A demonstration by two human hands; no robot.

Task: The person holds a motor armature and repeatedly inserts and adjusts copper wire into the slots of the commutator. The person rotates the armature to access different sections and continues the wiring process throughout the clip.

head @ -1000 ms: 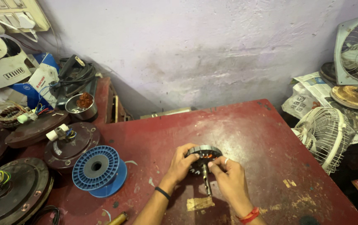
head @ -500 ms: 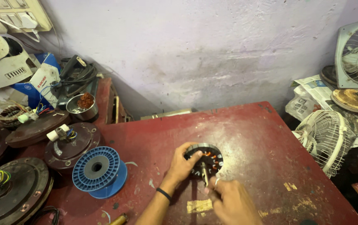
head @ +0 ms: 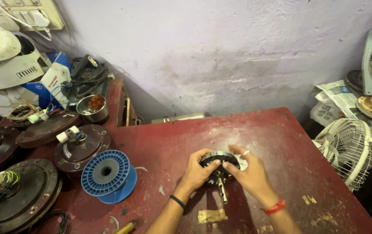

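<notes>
both hands, left hand (head: 196, 172) and right hand (head: 248, 174), fingers curled, grip the stator (head: 219, 162) tilted on the red table (head: 289, 151), apparently steadying it, shaft (head: 222, 191) towards the person.

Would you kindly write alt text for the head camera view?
Both hands, left hand and right hand, grip a round fan motor core with a shaft on a red table. An empty blue spool and dark motor housings lie to the left.

My left hand (head: 196, 172) and right hand (head: 250, 174) both wrap around the fan motor stator (head: 219, 161), fingers curled on its rim. My arms reach up from below it.
</notes>
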